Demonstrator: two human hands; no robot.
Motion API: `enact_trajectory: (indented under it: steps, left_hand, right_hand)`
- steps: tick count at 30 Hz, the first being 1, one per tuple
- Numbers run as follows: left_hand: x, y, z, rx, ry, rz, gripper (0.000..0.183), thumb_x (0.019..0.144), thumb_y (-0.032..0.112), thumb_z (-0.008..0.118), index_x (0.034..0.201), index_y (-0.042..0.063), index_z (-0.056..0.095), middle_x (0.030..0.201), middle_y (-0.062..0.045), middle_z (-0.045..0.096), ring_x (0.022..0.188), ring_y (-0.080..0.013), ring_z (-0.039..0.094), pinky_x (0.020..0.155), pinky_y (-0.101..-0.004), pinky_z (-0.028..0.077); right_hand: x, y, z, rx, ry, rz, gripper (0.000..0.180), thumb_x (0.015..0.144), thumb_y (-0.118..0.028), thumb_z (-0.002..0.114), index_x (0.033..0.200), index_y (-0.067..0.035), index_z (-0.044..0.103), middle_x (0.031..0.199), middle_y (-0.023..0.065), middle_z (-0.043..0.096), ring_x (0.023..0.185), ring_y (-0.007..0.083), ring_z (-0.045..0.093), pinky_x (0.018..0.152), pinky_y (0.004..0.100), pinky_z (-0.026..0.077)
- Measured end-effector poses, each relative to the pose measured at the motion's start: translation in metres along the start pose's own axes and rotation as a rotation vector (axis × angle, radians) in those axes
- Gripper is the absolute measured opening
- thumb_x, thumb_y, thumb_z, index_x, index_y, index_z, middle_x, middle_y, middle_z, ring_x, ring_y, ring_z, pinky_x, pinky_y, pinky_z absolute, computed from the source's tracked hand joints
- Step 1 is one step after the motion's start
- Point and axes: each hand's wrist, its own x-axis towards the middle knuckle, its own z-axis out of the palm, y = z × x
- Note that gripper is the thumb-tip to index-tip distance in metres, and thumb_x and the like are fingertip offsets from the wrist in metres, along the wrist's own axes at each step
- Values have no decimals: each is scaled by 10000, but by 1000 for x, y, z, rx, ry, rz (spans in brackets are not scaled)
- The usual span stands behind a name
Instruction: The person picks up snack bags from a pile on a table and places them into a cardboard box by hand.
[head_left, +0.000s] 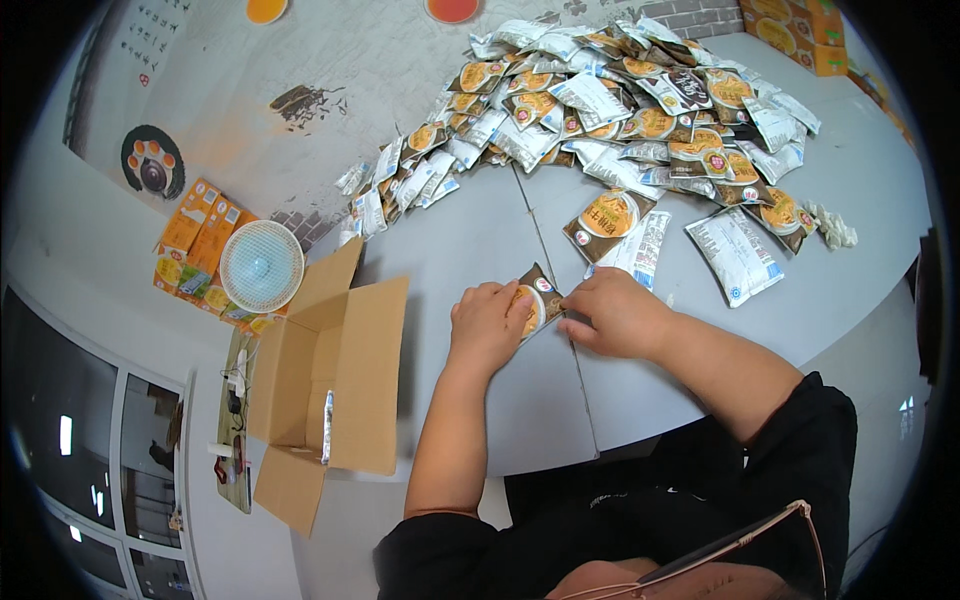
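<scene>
My left hand (484, 322) lies over a brown and white food pouch (541, 285) on the grey table, its fingers around the pouch's left side. The pouch has an orange round picture on its front. The fingertips of my right hand (619, 313) meet the pouch's right edge; whether they pinch it is hard to see. Just beyond my right hand, a brown pouch (609, 221) partly overlaps a pouch with its white back up (637, 247). Another white-backed pouch (735, 256) lies farther right.
A large heap of pouches (589, 105) covers the table's far side. At left stands an open cardboard box (367, 375) with a silvery pouch edge inside. Beyond it are a white plastic basket (262, 266) and orange cartons (199, 225). Crumpled white tissue (834, 227) lies right.
</scene>
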Motion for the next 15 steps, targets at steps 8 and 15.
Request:
enact_trajectory:
  steps: [8,15]
  left_hand:
    - [-5,-3,5,76,110,-36,611,889,525,591,1194,-3,621,1263,-166,585,1222,-297,494,997,-443,394]
    - [-3,-14,8,-676,-107,-348,393,853,291,734,1034,-39,622,946,-126,674,828,-177,656,739,-315,532]
  right_hand:
    - [-1,-4,1,58,-39,26,310,878,-327,596,866,-36,700,779,142,648,806,335,628,798,443,481]
    - [-1,-2,5,115,-16,83,304,874,-288,637,987,-14,701,851,163,669,877,361,618,820,441,487]
